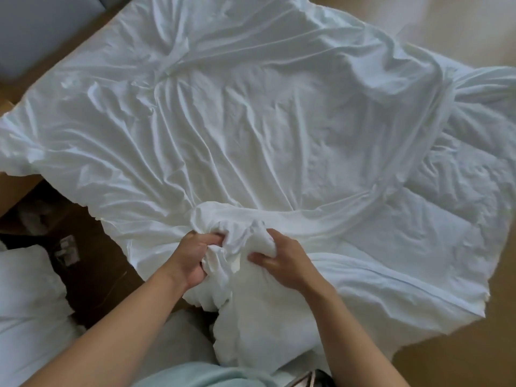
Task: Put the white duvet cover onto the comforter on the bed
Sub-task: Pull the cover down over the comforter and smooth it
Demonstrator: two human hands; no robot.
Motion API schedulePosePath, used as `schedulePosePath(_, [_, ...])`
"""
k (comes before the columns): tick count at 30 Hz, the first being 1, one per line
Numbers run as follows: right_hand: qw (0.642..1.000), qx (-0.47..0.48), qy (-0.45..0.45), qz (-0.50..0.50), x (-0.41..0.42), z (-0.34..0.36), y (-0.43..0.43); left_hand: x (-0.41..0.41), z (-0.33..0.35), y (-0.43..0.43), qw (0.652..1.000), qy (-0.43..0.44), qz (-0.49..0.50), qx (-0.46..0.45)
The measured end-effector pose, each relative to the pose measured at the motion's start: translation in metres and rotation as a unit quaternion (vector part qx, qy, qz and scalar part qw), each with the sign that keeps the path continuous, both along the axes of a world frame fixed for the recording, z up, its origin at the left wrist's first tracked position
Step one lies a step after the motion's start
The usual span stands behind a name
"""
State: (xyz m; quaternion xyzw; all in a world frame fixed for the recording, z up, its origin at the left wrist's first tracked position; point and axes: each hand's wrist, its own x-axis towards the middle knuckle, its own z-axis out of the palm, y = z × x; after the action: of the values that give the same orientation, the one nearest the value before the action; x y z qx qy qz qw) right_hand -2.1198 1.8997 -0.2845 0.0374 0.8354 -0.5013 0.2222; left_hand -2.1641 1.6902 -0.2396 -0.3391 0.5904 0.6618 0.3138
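Clutching bunched duvet cover (237, 121), left hand (192, 258) and right hand (284, 259); tan surface (446, 358) beneath, pillow (28, 289) leftward.

soft, even daylight fills the view, with no hard shadows. the duvet cover (223, 121) reads bright white, tinted cool blue toward the upper left and warmer cream near the bottom. its creases carry only gentle grey shading. the floor (418, 23) at the upper right is washed out and smeared with blur. the lower left falls into deep brown shadow, detail lost there. the left hand (192, 258) and right hand (284, 261) are fairly sharp, their edges slightly soft. wide-angle bending curves the fabric's outline toward the borders.
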Motion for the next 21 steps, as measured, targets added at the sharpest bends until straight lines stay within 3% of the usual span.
schedulePosePath(3, [0.990,0.116,0.084,-0.016,0.020,0.018,-0.011,0.006,0.017,-0.004,1.000,0.011,-0.025,-0.005])
schedulePosePath(9, [0.946,0.290,0.129,-0.064,0.024,0.047,-0.021,0.008,0.038,-0.008,0.997,0.022,-0.075,0.021])
schedulePosePath(21, [0.942,0.276,0.170,-0.088,0.025,0.057,-0.042,-0.006,0.034,-0.004,0.997,-0.017,-0.075,0.020])
